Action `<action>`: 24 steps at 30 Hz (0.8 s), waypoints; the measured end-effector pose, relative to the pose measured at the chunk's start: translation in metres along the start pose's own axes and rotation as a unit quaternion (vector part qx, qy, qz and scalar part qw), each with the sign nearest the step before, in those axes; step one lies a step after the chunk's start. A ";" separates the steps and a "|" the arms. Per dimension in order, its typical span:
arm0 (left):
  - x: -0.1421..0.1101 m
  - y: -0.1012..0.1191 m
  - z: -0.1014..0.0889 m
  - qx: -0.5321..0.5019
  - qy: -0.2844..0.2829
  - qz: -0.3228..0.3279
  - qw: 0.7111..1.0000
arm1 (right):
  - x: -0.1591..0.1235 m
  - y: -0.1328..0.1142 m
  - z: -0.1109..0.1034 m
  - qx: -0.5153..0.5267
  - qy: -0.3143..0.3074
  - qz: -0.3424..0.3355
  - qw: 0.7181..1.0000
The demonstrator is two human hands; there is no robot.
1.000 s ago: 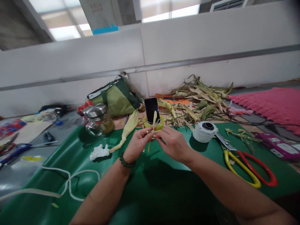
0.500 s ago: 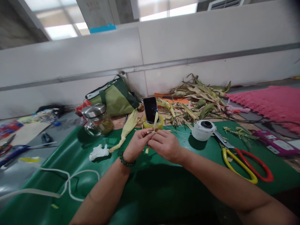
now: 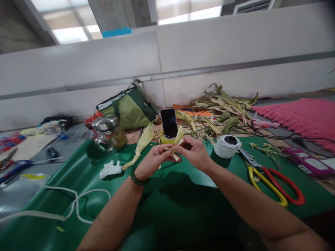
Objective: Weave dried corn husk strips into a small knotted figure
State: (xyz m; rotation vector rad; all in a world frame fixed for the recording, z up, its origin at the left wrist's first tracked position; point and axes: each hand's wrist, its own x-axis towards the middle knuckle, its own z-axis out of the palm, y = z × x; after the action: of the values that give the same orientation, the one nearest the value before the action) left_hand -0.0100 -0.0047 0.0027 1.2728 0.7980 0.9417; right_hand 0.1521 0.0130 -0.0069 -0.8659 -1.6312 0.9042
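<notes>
Both my hands meet over the green mat, holding pale corn husk strips (image 3: 178, 136) between them. My left hand (image 3: 154, 158), with a dark beaded bracelet at the wrist, pinches the lower ends of the strips. The fingers of my right hand (image 3: 195, 153) are closed on the same strips from the other side. A thin thread runs from near my right hand toward a white spool (image 3: 227, 146). Just behind the strips, a phone (image 3: 169, 122) leans upright in a yellow holder (image 3: 167, 139). A husk bundle (image 3: 142, 143) lies left of my hands.
Scissors (image 3: 272, 183) with red and yellow handles lie at the right. A lidded glass jar (image 3: 112, 134) and crumpled white tissue (image 3: 111, 169) are at the left, near a green bag (image 3: 127, 108). Dried husks (image 3: 222, 104) pile up behind; a white cord (image 3: 75, 198) loops across the mat.
My right hand has turned and shifted slightly right and up, its thumb now showing against the strips. The strips have tilted to the right. My left hand has stayed nearly in place.
</notes>
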 end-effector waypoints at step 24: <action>0.002 0.002 0.005 0.088 0.110 0.073 0.987 | 0.004 -0.002 -0.013 0.057 -0.084 -0.088 0.991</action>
State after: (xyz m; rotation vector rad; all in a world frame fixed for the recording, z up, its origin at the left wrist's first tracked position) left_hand -0.0051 -0.0053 0.0058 1.4100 0.9869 1.1651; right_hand 0.1642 0.0172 -0.0011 -0.5699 -1.7518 0.9570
